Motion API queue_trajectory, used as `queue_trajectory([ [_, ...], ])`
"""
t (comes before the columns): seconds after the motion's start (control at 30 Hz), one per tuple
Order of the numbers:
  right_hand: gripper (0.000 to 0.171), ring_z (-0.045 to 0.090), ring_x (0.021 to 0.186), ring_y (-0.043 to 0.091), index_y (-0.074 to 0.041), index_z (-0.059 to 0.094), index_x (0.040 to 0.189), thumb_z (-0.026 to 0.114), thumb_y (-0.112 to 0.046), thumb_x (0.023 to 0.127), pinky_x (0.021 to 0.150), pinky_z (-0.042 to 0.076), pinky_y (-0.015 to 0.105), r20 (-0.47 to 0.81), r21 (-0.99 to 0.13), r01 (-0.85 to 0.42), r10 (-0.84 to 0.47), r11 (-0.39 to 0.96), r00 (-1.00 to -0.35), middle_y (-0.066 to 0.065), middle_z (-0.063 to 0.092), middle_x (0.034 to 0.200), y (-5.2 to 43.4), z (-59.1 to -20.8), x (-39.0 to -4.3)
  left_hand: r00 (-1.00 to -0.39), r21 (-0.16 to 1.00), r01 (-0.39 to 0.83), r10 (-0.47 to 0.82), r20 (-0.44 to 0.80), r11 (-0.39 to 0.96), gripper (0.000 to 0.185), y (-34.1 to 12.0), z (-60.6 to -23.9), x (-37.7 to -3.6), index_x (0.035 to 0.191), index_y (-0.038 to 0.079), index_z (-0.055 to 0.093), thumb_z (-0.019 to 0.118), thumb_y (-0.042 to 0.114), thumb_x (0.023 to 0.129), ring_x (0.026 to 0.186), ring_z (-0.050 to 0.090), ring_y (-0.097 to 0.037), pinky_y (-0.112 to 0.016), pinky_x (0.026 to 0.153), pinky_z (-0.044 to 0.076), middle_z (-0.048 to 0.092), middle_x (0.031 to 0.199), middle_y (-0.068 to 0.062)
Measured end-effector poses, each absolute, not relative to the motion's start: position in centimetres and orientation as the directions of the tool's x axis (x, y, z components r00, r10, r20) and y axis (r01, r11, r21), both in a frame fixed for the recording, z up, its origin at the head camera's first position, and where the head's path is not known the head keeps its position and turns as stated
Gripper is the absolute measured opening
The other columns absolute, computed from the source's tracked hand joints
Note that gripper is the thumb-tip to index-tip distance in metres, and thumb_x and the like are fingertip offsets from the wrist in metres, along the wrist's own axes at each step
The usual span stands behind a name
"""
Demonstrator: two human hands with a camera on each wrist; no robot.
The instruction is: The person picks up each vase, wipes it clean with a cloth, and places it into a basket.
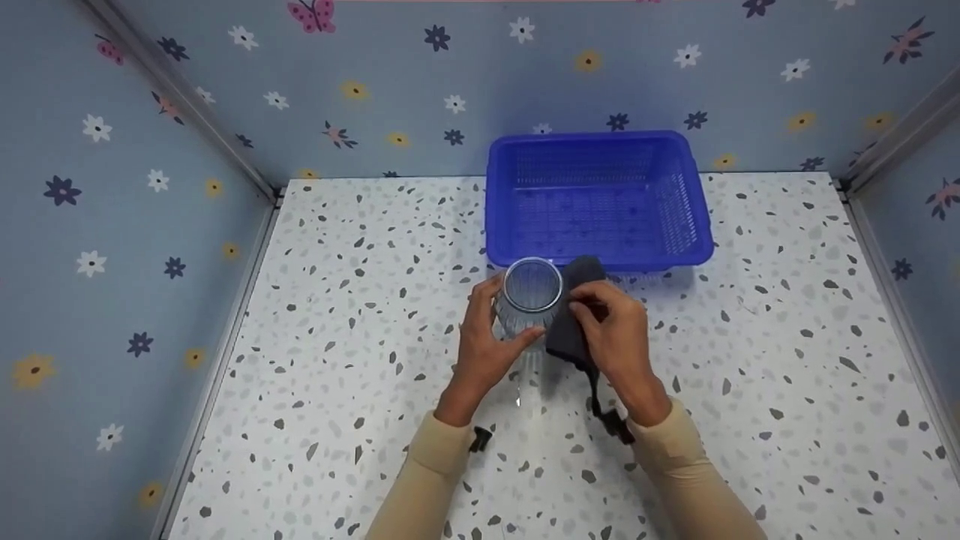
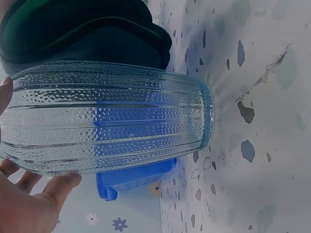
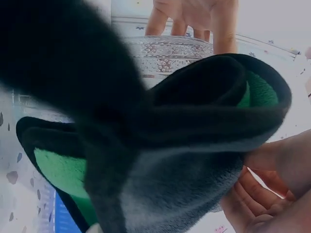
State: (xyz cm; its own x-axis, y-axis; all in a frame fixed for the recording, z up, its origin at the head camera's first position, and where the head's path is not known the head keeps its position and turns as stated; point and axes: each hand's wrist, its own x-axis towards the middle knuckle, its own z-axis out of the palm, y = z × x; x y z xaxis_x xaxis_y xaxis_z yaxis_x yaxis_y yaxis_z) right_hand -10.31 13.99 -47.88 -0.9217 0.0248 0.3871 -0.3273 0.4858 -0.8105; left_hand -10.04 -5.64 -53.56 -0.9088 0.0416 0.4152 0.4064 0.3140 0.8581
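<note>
A clear ribbed glass jar (image 1: 531, 319) with a dimpled surface stands upright on the table, its round mouth facing up. My left hand (image 1: 491, 352) holds it around the upper part, thumb on the near side and fingers on the far left. In the left wrist view the base of the glass jar (image 2: 146, 116) meets the tabletop. To its right, a folded dark grey cloth (image 1: 568, 337) with a green inner face (image 3: 60, 170) is pinched in my right hand (image 1: 619, 330). The cloth lies close along the jar's right side; whether it touches is unclear.
Just behind the jar and cloth, a blue plastic basket (image 1: 600, 267) with perforated walls stands against the flowered back wall (image 1: 405, 82). The table (image 1: 360, 315) is white with grey speckles. Patterned panels border it on both sides.
</note>
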Motion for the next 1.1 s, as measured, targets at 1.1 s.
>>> queue_trajectory([
  [1.1, 0.015, 0.07, 0.085, 0.032, 0.003, 0.074, 0.09, 0.077, 0.016, 0.084, 0.079, 0.055, 0.048, 0.186, -0.817, -0.158, -0.006, 0.554, -0.983, 0.017, 0.074, 0.088, 14.4, -56.3, -11.8, -0.928, 0.873, 0.365, 0.045, 0.371, 0.324, 0.082, -5.7, -53.4, -9.9, 0.15, 0.004, 0.047, 0.092, 0.027, 0.085, 0.149, 0.044, -0.03, -0.049, 0.11, 0.05, 0.047, 0.158, -0.013],
])
